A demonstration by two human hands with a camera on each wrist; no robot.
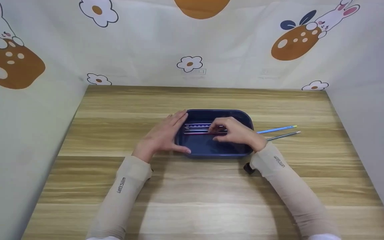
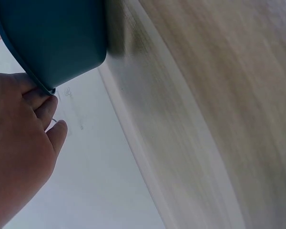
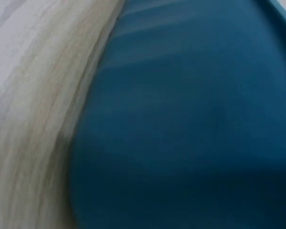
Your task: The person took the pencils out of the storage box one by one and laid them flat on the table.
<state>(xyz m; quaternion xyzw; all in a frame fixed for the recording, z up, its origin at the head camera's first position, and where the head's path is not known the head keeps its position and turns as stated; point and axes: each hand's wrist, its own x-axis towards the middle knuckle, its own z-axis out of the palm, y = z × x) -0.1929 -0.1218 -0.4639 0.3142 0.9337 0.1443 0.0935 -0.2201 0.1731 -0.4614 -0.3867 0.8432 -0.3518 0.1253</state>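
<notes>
the left hand [image 1: 162, 135] is resting, fingers straight, against the left end of the blue box [image 1: 205, 145]; the right hand [image 1: 235, 131] is curling over pencils [image 1: 195, 130] inside, any grip unclear; dragging fingertips could be rolling neighbours askew.
</notes>
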